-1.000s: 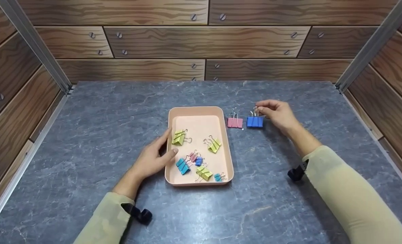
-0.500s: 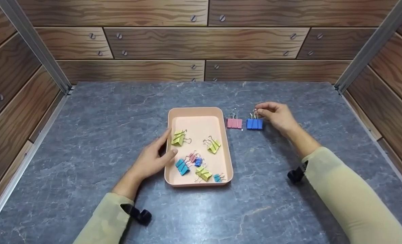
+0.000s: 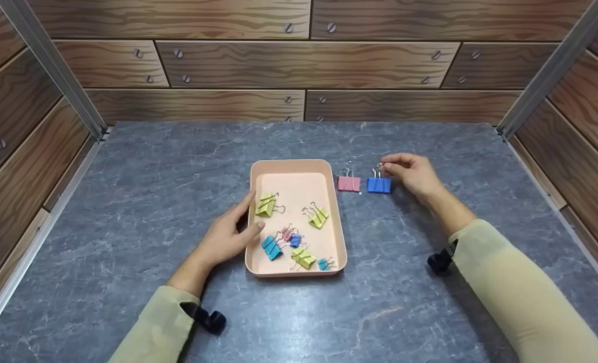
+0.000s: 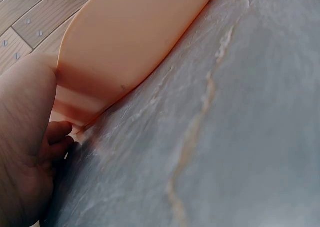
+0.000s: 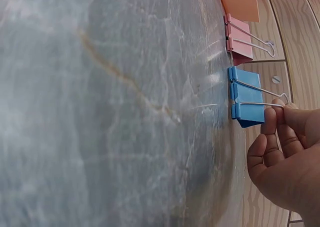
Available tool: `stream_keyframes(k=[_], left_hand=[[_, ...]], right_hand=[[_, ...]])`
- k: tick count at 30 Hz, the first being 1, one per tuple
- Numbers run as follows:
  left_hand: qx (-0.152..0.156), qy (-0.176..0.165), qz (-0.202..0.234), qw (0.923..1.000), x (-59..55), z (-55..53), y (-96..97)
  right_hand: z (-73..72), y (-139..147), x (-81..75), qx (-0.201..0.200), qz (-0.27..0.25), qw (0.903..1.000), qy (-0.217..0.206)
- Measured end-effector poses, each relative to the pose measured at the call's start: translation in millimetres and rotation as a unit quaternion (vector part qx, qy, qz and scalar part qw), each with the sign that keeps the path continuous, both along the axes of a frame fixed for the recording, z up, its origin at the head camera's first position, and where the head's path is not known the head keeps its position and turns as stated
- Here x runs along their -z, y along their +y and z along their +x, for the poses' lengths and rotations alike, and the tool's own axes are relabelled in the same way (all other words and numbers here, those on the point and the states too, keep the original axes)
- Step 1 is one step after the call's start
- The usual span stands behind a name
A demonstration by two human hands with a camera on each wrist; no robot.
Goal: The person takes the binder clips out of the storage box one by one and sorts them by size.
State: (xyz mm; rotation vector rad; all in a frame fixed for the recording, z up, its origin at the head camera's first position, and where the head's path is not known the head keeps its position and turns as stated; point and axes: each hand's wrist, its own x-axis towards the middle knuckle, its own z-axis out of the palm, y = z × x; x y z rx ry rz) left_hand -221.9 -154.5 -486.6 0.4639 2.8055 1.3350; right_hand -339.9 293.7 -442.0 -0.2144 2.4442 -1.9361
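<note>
I watched the right hand [image 3: 414, 176] pinch a wire handle of the large blue clip [image 3: 378, 185], which stood right of the tray [image 3: 338, 227], beyond the large pink clip [image 3: 349, 184]. Its handles pointed upward; its long spine ran crosswise to the tray's length. The left hand [image 3: 227, 234] gripped the tray's left wall between thumb and fingers.
</note>
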Motion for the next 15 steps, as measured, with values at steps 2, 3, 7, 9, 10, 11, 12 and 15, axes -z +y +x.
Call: stream_keyframes(k=[2,3,7,9,10,11,12,15], left_hand=[[0.0,0.0,0.0,1.0,-0.1,0.2,0.0],[-0.001,-0.001,-0.001,1.0,-0.2,0.4,-0.1],[-0.001,-0.001,0.002,1.0,-0.3,0.6,0.2],[0.0,-0.001,0.003,1.0,-0.5,0.9,0.3],[0.0,0.0,0.004,1.0,-0.6,0.9,0.4],[0.0,0.001,0.004,1.0,-0.7,0.9,0.5],[0.001,0.001,0.004,1.0,-0.7,0.9,0.5],[0.002,0.003,0.004,1.0,0.0,0.4,0.4]], right_hand=[[-0.1,1.0,0.3,0.003,0.002,1.0,-0.003],[-0.1,1.6,0.4,0.005,0.003,1.0,-0.005],[-0.2,3.8,1.5,0.009,0.008,0.9999,-0.009],[-0.3,4.6,2.2,0.009,0.009,0.9999,-0.011],[-0.5,5.0,2.8,0.008,0.008,0.9999,-0.012],[-0.6,5.3,3.2,0.007,0.008,0.9999,-0.013],[-0.7,5.5,3.6,0.006,0.006,0.9999,-0.014],[-0.2,5.8,3.8,0.002,-0.001,0.9998,-0.019]])
